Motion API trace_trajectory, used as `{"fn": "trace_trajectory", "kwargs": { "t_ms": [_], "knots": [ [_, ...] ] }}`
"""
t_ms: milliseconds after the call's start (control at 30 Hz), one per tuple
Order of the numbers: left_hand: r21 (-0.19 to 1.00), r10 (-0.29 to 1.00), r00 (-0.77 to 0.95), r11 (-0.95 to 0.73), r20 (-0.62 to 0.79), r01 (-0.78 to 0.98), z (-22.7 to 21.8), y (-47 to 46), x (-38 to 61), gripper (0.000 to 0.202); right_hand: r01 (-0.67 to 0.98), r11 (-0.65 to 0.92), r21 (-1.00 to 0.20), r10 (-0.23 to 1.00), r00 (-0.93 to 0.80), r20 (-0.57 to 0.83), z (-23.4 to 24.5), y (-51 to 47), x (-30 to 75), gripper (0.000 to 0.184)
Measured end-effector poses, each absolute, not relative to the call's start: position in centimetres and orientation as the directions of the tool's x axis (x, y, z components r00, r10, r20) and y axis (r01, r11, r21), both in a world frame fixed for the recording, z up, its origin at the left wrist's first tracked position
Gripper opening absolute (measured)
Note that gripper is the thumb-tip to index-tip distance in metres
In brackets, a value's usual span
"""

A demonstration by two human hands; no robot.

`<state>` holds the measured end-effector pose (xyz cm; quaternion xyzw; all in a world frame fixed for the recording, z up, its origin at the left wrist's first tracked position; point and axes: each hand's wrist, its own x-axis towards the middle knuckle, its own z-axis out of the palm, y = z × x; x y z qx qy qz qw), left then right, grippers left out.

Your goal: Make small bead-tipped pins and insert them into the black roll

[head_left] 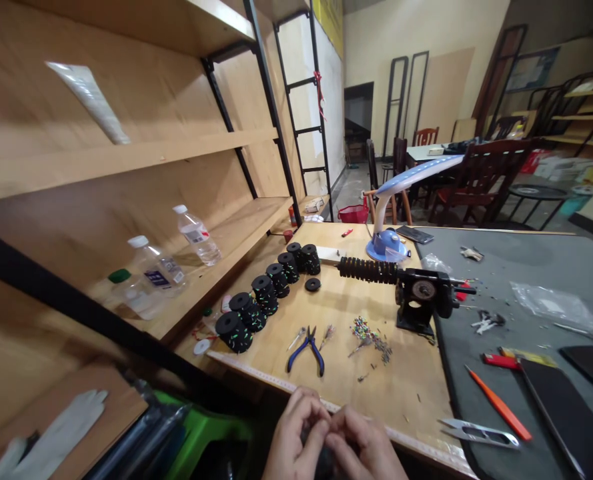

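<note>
At the table's front edge, my left hand (297, 437) and my right hand (360, 443) are close together, fingers bent and pinched inward. Between them a dark thing (325, 461) shows in part; its kind is hidden by the fingers. Just beyond them lie blue-handled pliers (307, 352), jaws pointing away. Small coloured beads (361, 328) and metal bits (385, 351) are scattered to the right of the pliers. Black stacked discs with coloured specks (233, 332) stand in a row on the left. A single black disc (313, 285) lies flat near them.
A black hand-crank device (419, 300) carries a ribbed dark roll. Behind it stands a blue lamp (386, 244). On the grey mat (481, 320) lie thread snips (479, 432), an orange tool (499, 403) and a dark flat slab (559, 413). Shelves with bottles (196, 235) rise at left.
</note>
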<state>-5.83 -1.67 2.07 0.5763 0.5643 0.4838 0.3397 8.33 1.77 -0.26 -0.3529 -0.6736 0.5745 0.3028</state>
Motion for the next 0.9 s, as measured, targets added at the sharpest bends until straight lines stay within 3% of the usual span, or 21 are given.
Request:
{"fn": "trace_trajectory", "kwargs": {
  "t_ms": [67, 133, 267, 367, 467, 567, 733, 900],
  "knots": [
    [0.938, 0.983, -0.069, -0.137, 0.168, 0.317, 1.7, -1.4, -5.8, 0.024, 0.214, 0.216, -0.953, 0.828, -0.557, 0.063, -0.9, 2.0, 8.7, 0.032],
    [0.928, 0.983, -0.065, -0.141, 0.174, 0.345, 1.5, -1.0, -5.9, 0.023, 0.235, 0.243, -0.941, 0.835, -0.545, 0.079, -1.7, 2.1, 9.0, 0.034],
    [0.847, 0.966, -0.159, -0.091, 0.202, 0.524, 1.5, 0.9, -7.6, 0.02, 0.139, 0.026, -0.99, 0.904, -0.427, -0.036, -3.0, 2.3, 9.2, 0.046],
    [0.713, 0.927, -0.251, -0.023, 0.277, 0.701, 1.7, 3.3, -9.7, 0.02, -0.017, -0.156, -0.988, 0.933, -0.331, -0.141, -3.7, 2.3, 9.5, 0.052],
    [0.473, 0.942, -0.227, 0.087, 0.247, 0.877, 1.5, 6.2, -11.0, 0.016, -0.096, -0.232, -0.968, 0.943, -0.266, -0.199, -3.9, 2.1, 9.9, 0.053],
    [0.388, 0.954, -0.23, 0.142, 0.193, 0.911, 0.8, 9.0, -11.2, 0.022, -0.136, -0.269, -0.953, 0.941, -0.248, -0.23, -4.2, 1.5, 10.1, 0.053],
    [0.356, 0.96, -0.268, 0.224, 0.078, 0.907, -1.1, 12.2, -11.2, 0.021, -0.194, -0.311, -0.93, 0.933, -0.25, -0.26, -4.8, 0.5, 10.0, 0.055],
    [0.452, 0.95, -0.309, 0.258, 0.042, 0.854, -1.7, 13.0, -12.5, 0.018, -0.205, -0.325, -0.923, 0.933, -0.227, -0.279, -5.2, 0.5, 10.4, 0.054]
  ]
}}
